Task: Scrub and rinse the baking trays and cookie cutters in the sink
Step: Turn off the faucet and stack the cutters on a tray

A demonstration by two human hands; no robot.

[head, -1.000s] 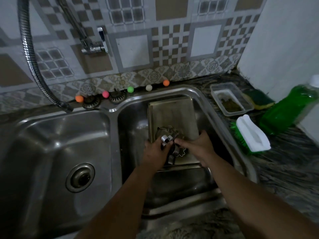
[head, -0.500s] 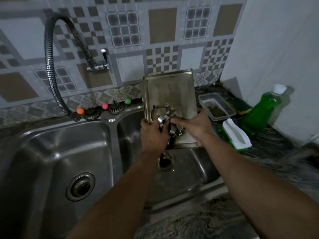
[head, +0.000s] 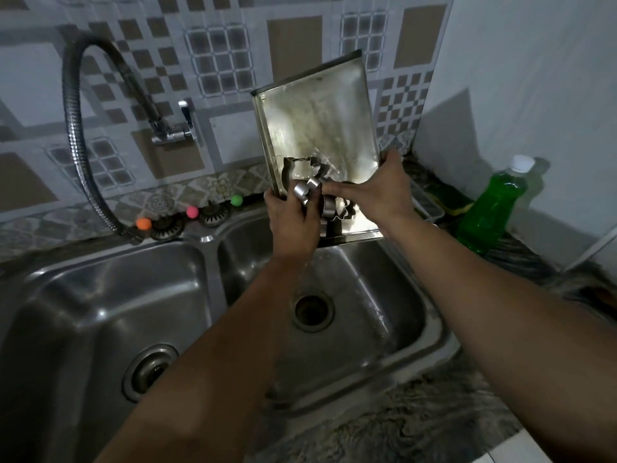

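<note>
The left hand (head: 290,222) grips the near left corner of the baking tray (head: 317,128) and also pins a cluster of metal cookie cutters (head: 314,192) against its face, fingers curled round them; the right hand (head: 374,192) clamps the tray's right edge, thumb reaching in toward the cutters. The tray is tilted up almost on end above the right basin of the sink (head: 417,295), its low edge over the drain (head: 312,312), and a thin run of water seems to fall from below the left hand. The step looks like draining the tray while keeping the cutters from sliding off. To do it well, I would keep the low edge over the basin, hold the thumb firm on the cutters since wet metal slips, and tip slowly so nothing drops onto the drain. The tray's face looks stained, so scrubbing probably lies ahead. The flexible tap hose (head: 76,138) hangs over the left basin, and a green soap bottle (head: 490,208) stands on the worktop (head: 417,422) to the right, within reach once one hand is freed.
</note>
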